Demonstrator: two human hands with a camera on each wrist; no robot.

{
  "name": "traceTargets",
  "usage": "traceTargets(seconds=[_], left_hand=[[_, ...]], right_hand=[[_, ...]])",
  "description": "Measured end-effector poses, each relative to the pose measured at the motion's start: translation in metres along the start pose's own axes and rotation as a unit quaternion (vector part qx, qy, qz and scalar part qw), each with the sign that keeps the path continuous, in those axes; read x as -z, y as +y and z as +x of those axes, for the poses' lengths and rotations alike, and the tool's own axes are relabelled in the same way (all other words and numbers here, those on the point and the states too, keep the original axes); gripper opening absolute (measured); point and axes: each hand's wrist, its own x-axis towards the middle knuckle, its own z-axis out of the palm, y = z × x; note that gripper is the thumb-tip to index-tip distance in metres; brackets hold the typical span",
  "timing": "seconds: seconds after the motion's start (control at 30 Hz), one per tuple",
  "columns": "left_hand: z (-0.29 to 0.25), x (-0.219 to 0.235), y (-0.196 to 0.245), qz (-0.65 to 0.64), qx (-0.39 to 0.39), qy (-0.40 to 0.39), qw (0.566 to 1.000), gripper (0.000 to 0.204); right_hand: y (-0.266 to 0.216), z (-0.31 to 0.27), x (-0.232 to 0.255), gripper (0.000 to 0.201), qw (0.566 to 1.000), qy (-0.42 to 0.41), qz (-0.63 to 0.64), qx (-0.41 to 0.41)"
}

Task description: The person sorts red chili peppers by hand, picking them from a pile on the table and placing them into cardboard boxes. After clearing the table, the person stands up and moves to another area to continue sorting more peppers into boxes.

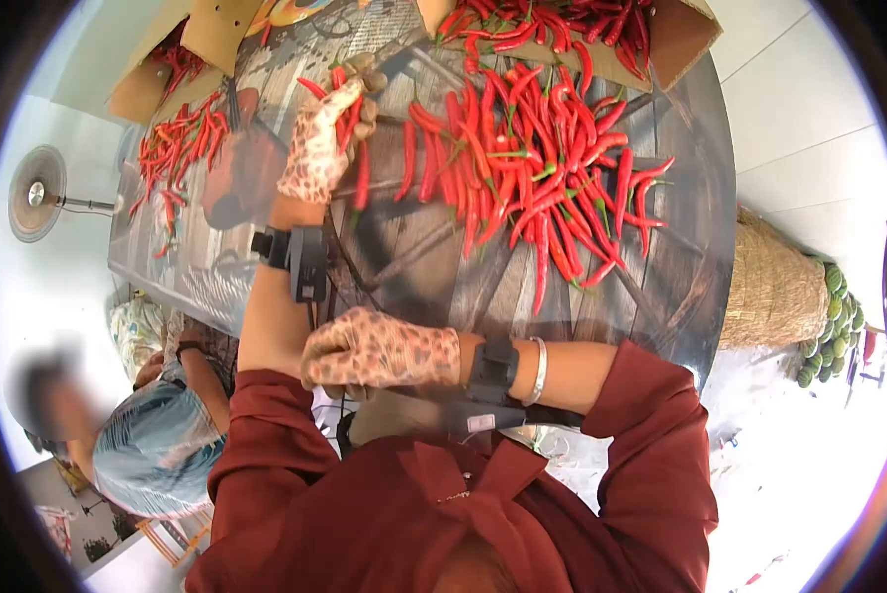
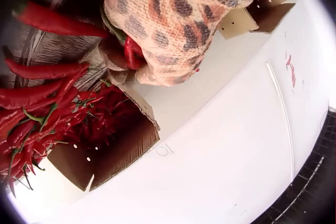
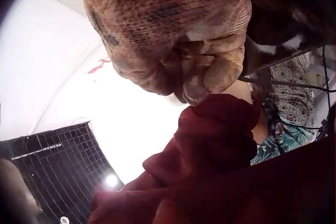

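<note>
My left hand (image 1: pixel 320 143), in a spotted glove with grey-brown fingertips, grips several red chili peppers (image 1: pixel 344 127) over the table. One long chili (image 1: pixel 361 180) points down beside the palm. In the left wrist view, a bit of red pepper (image 2: pixel 133 55) with a green stem shows under the curled fingers. My right hand (image 1: pixel 379 348), gloved alike, is near my body, overlapping the left forearm in the head view. Its fingers (image 3: pixel 220 74) are curled in with the thumb, and nothing shows between them. To the right of the left hand spreads a large heap of red chilies (image 1: pixel 532 148).
A smaller chili pile (image 1: pixel 181 143) lies on the left of the dark wood-patterned table (image 1: pixel 404 267). Cardboard boxes (image 1: pixel 689 40) with chilies stand along the far edge. A seated person (image 1: pixel 162 425) is at the left, near a fan (image 1: pixel 38 194). Green fruits (image 1: pixel 831 326) are piled at the right.
</note>
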Motion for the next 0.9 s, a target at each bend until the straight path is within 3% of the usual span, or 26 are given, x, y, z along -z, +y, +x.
traceTargets(seconds=[0.07,0.1,0.13,0.27,0.37,0.47,0.57,0.7,0.73,0.8,0.9], left_hand=[[0.000,-0.003,0.004,-0.008,0.030,0.004,0.999,0.034],[-0.002,-0.010,0.005,-0.003,0.050,0.064,0.997,0.031],[-0.005,-0.012,0.009,-0.003,0.049,0.066,0.997,0.031],[-0.005,-0.015,0.018,0.130,0.033,0.041,0.990,0.023],[-0.010,-0.014,0.032,0.264,0.112,0.114,0.951,0.022],[-0.024,-0.007,0.042,0.159,0.007,0.132,0.978,0.022],[-0.023,-0.011,0.045,0.099,-0.042,0.140,0.984,0.021],[-0.015,-0.013,0.039,0.084,-0.067,0.143,0.984,0.021],[-0.015,-0.008,0.036,0.136,-0.058,0.137,0.980,0.021],[-0.012,0.006,0.036,0.089,-0.061,0.061,0.992,0.023],[-0.017,-0.004,0.054,0.100,-0.120,0.205,0.966,0.021]], right_hand=[[0.002,0.004,0.002,0.023,1.000,0.000,-0.003,-0.007],[0.002,0.004,0.004,0.023,1.000,-0.003,-0.006,-0.002],[0.003,0.004,0.004,0.024,1.000,-0.006,-0.008,0.003],[-0.004,0.001,0.005,0.026,1.000,0.005,-0.020,0.019],[-0.006,-0.001,0.006,0.023,0.999,0.022,-0.025,0.037],[-0.012,-0.003,0.007,0.021,1.000,0.006,0.028,-0.013],[-0.006,0.000,0.007,0.021,1.000,0.015,0.003,0.015],[0.001,0.004,0.008,0.020,0.999,0.019,0.013,0.029],[0.003,0.006,0.008,0.020,0.999,0.012,0.016,0.030],[0.004,0.006,0.010,0.028,0.999,-0.010,0.041,-0.012],[0.001,0.006,0.012,0.030,0.998,-0.018,0.045,-0.027]])
